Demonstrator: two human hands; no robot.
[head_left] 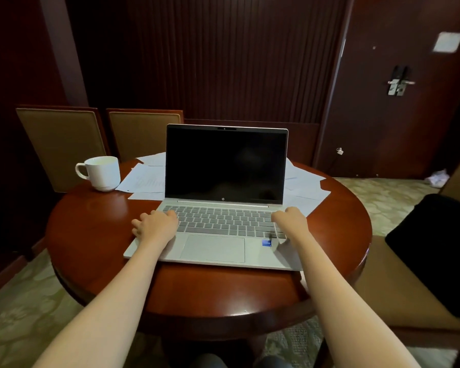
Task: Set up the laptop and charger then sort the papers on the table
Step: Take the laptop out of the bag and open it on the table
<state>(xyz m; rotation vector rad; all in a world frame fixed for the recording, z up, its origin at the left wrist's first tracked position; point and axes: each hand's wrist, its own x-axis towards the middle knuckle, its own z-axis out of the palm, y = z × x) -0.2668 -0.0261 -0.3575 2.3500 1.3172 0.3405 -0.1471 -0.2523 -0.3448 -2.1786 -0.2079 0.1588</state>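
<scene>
2 letters, hp, mark the laptop (225, 166) below its screen; left hand (154, 224) and right hand (290, 219) rest on its keyboard's ends, loosely bent, holding nothing.

Item 1: white mug (102, 172), upright at the far left of the round wooden surface (91, 213), handle turned left.

Item 2: two tan upholstered chairs (64, 144) (141, 134) with dark wood frames, side by side behind the surface.

Item 3: a third chair (377, 282) at right, with a black object (436, 248) lying on its seat.

Item 4: dark slatted wall panel (237, 62) at the rear.

Item 5: dark door (409, 115) at right, with a metal handle (397, 83) and a pale notice (448, 42) above it.

Item 6: patterned carpet (383, 197), with a crumpled white object (437, 177) on it near the door.
</scene>
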